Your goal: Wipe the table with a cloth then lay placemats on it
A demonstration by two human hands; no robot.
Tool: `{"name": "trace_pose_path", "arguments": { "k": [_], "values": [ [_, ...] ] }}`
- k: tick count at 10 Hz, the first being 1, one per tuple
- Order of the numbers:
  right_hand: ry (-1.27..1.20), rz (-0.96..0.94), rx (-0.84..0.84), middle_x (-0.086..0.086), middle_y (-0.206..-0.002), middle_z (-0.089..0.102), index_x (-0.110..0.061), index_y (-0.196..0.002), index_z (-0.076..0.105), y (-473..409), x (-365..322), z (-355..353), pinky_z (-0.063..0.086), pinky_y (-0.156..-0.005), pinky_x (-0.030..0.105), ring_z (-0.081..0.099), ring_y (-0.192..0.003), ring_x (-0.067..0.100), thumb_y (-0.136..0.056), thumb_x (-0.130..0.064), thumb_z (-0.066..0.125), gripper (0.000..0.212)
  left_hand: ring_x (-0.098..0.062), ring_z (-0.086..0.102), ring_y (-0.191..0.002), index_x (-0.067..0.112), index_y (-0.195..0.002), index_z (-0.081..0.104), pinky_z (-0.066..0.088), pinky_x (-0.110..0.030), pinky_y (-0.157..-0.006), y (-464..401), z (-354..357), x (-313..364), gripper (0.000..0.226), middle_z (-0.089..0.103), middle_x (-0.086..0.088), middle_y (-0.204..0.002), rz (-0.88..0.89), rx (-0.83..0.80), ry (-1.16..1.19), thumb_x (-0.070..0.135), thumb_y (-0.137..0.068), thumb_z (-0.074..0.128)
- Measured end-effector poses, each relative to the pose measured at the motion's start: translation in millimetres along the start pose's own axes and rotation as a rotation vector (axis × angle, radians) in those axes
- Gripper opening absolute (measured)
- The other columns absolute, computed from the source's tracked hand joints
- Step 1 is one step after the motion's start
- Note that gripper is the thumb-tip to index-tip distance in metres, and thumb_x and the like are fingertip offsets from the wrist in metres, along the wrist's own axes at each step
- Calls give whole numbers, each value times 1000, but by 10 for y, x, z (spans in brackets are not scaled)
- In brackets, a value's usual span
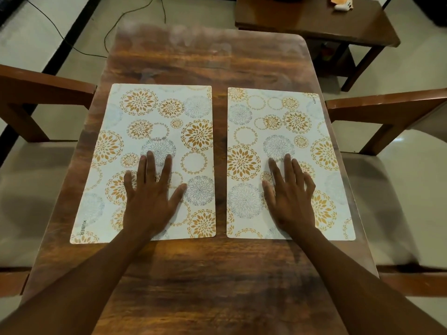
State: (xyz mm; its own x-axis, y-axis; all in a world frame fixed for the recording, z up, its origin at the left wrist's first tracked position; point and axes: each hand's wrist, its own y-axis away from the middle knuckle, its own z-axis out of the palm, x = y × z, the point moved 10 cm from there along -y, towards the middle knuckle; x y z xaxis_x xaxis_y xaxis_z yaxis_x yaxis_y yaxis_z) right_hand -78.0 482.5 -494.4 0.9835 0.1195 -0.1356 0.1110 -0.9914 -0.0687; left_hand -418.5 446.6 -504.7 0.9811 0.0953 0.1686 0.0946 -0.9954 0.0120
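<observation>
Left chair [36, 151]: we see a wooden arm and a pale seat, drawn up beside the counter's left edge.
Counter [193, 274]: dark wood grain with rounded far corners; we look down on it from its near end.
Left mat [135, 131]: white with gold and grey flower circles, lying flat, long side running away from us; "KUBER" printed at its near left corner.
Left hand [150, 201]: palm down on the near half of the left mat, fingers [151, 165] straight and spread wide, holding nothing.
Gap: we note a strip of bare wood between the two mats; they do not touch.
Right mat [321, 151]: same pattern, flat, parallel to the left one, its right edge close to the counter's edge.
Right hand [290, 201]: palm down on the near half of the right mat, fingers straight and slightly fanned, holding nothing.
Right chair [387, 165]: matching chair beside the counter's right edge.
Side table [314, 18]: darker wood, beyond the far right corner; a small pale item [342, 3] on it, too small to tell.
Floor [36, 32]: pale tiles, thin cables [72, 44] trailing at far left.
</observation>
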Motion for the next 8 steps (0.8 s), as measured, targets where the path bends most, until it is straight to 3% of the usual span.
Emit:
{"name": "trace_pose_path", "arguments": {
  "k": [4,5,6,7,8],
  "values": [
    [8,-2,-46,6,-182,1,-32,-173,13,-10,22,82,8,-133,57,1,-169,28,-111,-59,18,68,-26,-17,-164,35,-169,-10,-3,-61,-131,-3,39,1,84,-19,-6,-177,-1,0,-4,79,-99,4],
    [-1,20,-187,11,-182,3,-30,-174,13,-8,-9,17,10,-132,59,6,-168,32,-104,-67,2,79,-30,-19,-164,31,-169,-14,1,-66,-130,16,22,10,92,-25,-9,-175,16,-97,-32,83,-94,-8],
    [-20,-45,-282,11,-181,-10,-30,-173,-5,-202,-133,-415,3,-132,54,-3,-169,29,-81,-80,-34,108,-28,-12,-165,25,-170,-8,-1,-64,-130,-62,-464,74,99,-19,-8,-176,-15,-46,-5,85,-91,-11],
    [-58,-100,-170,11,-181,-6,-25,-174,0,-538,-324,-1419,5,-133,55,-1,-169,30,-85,-84,-27,110,-26,-12,-165,21,-170,-10,-3,-59,-131,-229,-1396,303,99,-16,-8,-177,-4,32,-6,83,-93,-3],
    [7,-122,-76,14,-181,-5,-18,-173,3,-815,-494,-2533,11,-133,58,-1,-168,32,-103,-72,-7,90,-30,-5,-166,15,-170,-7,8,-61,-130,-463,-2601,654,96,-10,-13,-178,54,174,-90,79,-99,3]
  ]
}}
